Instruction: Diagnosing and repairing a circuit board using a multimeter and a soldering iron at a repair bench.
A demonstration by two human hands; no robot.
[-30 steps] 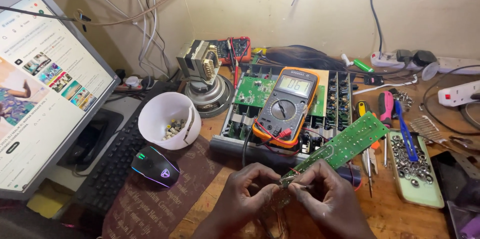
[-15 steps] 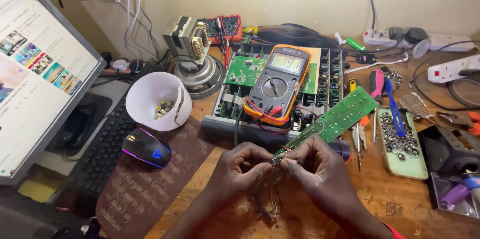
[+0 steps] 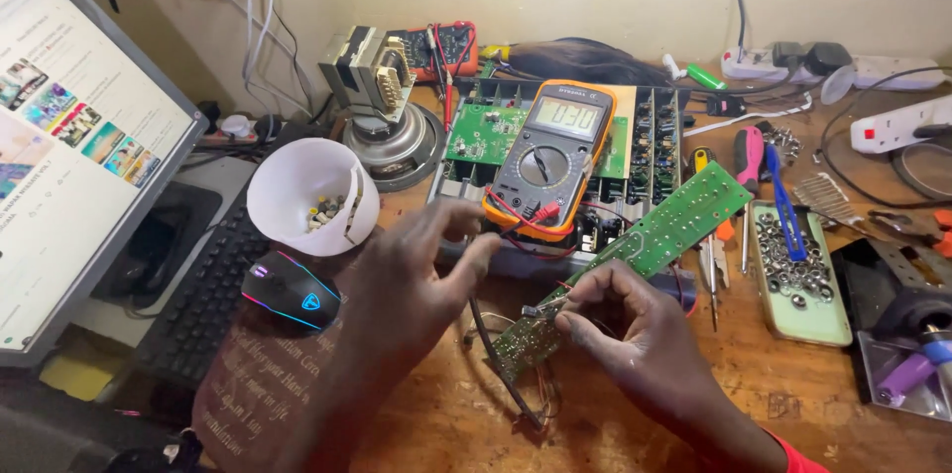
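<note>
A long green board (image 3: 635,255) is held slanting over the bench, its low end pinched between the right hand's (image 3: 635,349) fingertips, just in front of the yellow meter (image 3: 548,151). The left hand (image 3: 421,270) is lifted off it, half open and empty, fingers spread near the white cup (image 3: 310,197). A small part on the board seems to be under work, so a steady grip and fine fingertip placement are judged to be needed.

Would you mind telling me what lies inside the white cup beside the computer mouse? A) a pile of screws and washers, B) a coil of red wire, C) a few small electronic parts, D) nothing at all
C: the white cup leans open toward the camera, and a few small pale and dark electronic parts lie at its bottom, just above the computer mouse.
</note>
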